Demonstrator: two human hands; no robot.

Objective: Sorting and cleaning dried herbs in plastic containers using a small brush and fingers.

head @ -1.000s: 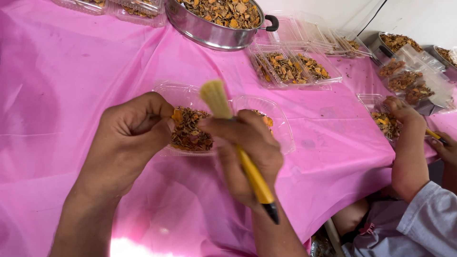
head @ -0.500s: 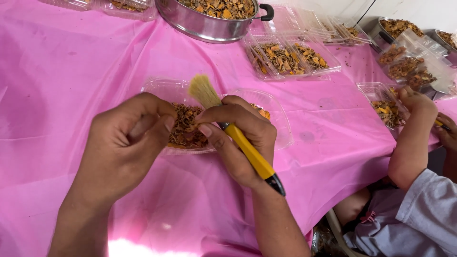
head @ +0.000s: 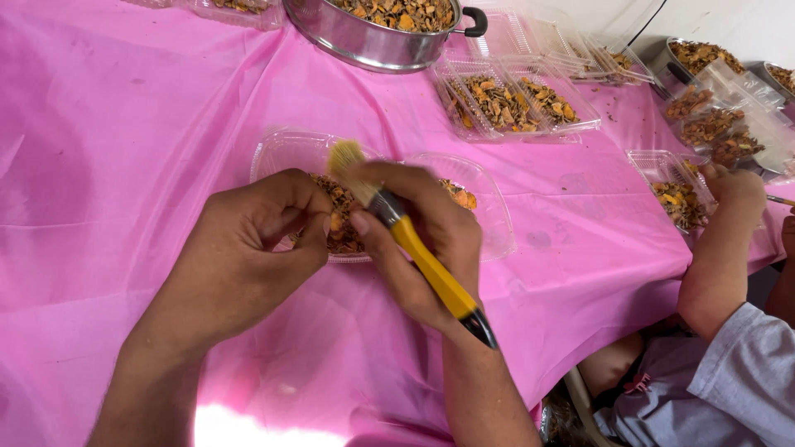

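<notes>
My right hand (head: 422, 240) grips a yellow-handled brush (head: 418, 252), its pale bristles (head: 346, 162) pointing up and away over a clear plastic clamshell tray (head: 489, 207). The tray holds brown and orange dried pieces (head: 339, 236). My left hand (head: 248, 257) is curled, thumb and fingers pinched on a small orange piece (head: 334, 223) at the tray's near edge, right beside the brush. Both hands hover over the pink tablecloth (head: 124, 165).
A steel pot (head: 364, 37) full of dried pieces stands at the back. More clear trays of pieces (head: 513, 103) lie behind and right. Another person's hand (head: 733, 186) works at a tray (head: 662, 170) on the right; further pots (head: 671, 66) at far right.
The brush has tilted and dropped lower toward the tray. My left hand has moved right, closing its fingers next to the brush head.
</notes>
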